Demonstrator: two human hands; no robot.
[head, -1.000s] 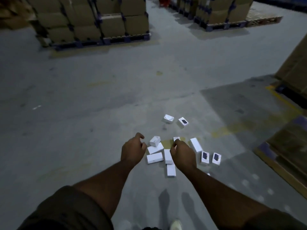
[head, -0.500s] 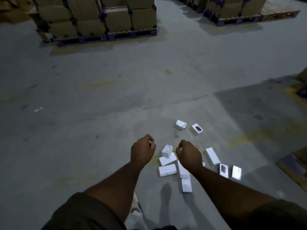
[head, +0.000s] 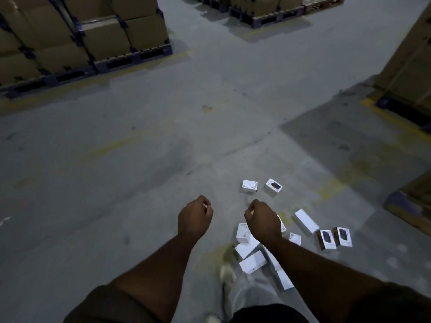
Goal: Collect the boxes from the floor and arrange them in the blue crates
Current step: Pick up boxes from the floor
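Several small white boxes lie scattered on the grey concrete floor. A loose heap (head: 252, 262) sits under my right forearm. Two boxes (head: 249, 186) lie farther off, a long one (head: 306, 221) to the right, and two with a dark print (head: 326, 239) stand beside it. My left hand (head: 194, 217) hangs above bare floor left of the heap, fingers loosely curled, holding nothing. My right hand (head: 263, 221) hovers over the heap's far edge, also loosely curled, holding nothing. No blue crate shows in this view.
Pallets stacked with brown cartons stand at the back left (head: 81, 36) and back right (head: 263, 5). A tall carton stack (head: 410, 54) and a low pallet (head: 410, 206) line the right side. My shoe (head: 227, 273) is beside the heap.
I have stepped closer, so the boxes sit lower and nearer in view. My foot has come forward beside the heap. Both hands stay loosely curled and hold nothing.
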